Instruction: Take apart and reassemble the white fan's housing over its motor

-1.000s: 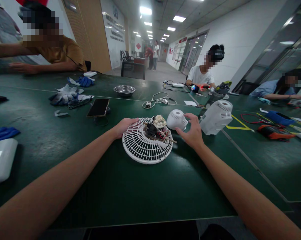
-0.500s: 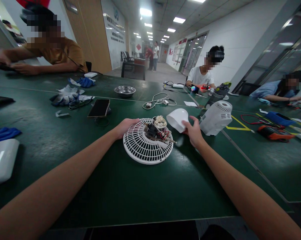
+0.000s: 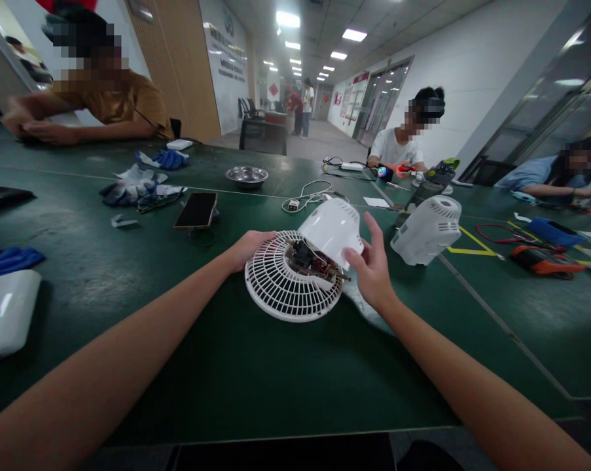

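Observation:
A round white fan grille [image 3: 288, 294] lies on the green table, with an exposed motor and wires [image 3: 307, 258] at its centre. My left hand [image 3: 250, 251] grips the grille's left rim, its fingertips partly hidden beyond the edge. In my right hand [image 3: 371, 265] is a white plastic motor cover [image 3: 332, 226], pinched by its right edge and tilted over the motor. The cover hides the motor's upper part; whether the two touch I cannot tell. Just right of that hand stands a white vented fan housing [image 3: 427, 232].
Behind the grille lie a white cable [image 3: 307, 196] and a steel bowl [image 3: 247, 176]. A phone [image 3: 196, 210] and gloves [image 3: 135, 186] are on the left. A dark bottle [image 3: 430, 183] stands behind the housing; an orange multimeter [image 3: 545, 260] lies right. Other people sit around the table.
My right hand has brought the motor cover leftward over the motor, turning it so its domed side faces up. My left hand still holds the grille's rim.

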Available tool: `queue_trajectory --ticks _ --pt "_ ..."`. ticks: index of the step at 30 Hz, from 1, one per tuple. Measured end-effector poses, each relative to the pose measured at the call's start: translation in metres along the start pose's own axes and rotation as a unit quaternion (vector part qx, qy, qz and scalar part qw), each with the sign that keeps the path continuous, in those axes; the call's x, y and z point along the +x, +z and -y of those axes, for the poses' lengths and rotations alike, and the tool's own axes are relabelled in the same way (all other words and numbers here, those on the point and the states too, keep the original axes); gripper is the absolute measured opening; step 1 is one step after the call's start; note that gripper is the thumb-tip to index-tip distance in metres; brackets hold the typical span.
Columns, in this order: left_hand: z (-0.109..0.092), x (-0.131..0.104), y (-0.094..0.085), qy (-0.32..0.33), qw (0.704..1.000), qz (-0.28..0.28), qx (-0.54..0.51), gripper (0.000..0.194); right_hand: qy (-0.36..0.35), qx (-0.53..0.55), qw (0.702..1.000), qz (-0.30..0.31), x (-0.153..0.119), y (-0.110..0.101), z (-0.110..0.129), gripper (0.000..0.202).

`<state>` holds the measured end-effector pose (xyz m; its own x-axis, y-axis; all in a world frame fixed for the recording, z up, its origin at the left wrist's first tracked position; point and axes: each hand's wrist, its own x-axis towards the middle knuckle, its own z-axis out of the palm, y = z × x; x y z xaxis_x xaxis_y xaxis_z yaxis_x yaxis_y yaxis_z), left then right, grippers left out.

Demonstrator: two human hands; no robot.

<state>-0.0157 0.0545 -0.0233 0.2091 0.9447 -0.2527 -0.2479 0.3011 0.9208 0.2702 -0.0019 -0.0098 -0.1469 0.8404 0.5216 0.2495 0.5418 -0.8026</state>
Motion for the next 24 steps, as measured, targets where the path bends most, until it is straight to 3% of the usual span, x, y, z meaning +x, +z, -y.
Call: queue_trajectory --ticks 5,9,12,16,21,24 --pt "0.005 0.006 -0.004 0.04 0.997 -0.003 0.059 0.016 -0.07 -0.087 0.993 0.036 -0.006 -0.001 0.007 0.096" --pt "0.009 0.01 -0.007 0.12 0.981 -0.009 0.15 0.019 -0.084 -0.133 0.986 0.06 -0.004 -0.002 0.008 0.095" --pt "0.006 0.005 -0.007 0.2 0.944 -0.032 0.26 0.028 -0.124 -0.185 0.971 0.087 -0.003 -0.003 0.011 0.093" --pt "-0.006 -0.012 0.001 0.304 0.871 -0.028 0.386 0.027 -0.146 -0.224 0.956 0.123 -0.003 -0.004 0.014 0.09" --pt "-0.017 -0.027 0.013 0.317 0.859 0.027 0.4 0.024 -0.147 -0.226 0.956 0.116 -0.001 -0.007 0.012 0.087" --pt "-0.018 -0.029 0.019 0.315 0.854 0.03 0.413 0.023 -0.159 -0.219 0.957 0.102 0.001 -0.01 0.008 0.082"
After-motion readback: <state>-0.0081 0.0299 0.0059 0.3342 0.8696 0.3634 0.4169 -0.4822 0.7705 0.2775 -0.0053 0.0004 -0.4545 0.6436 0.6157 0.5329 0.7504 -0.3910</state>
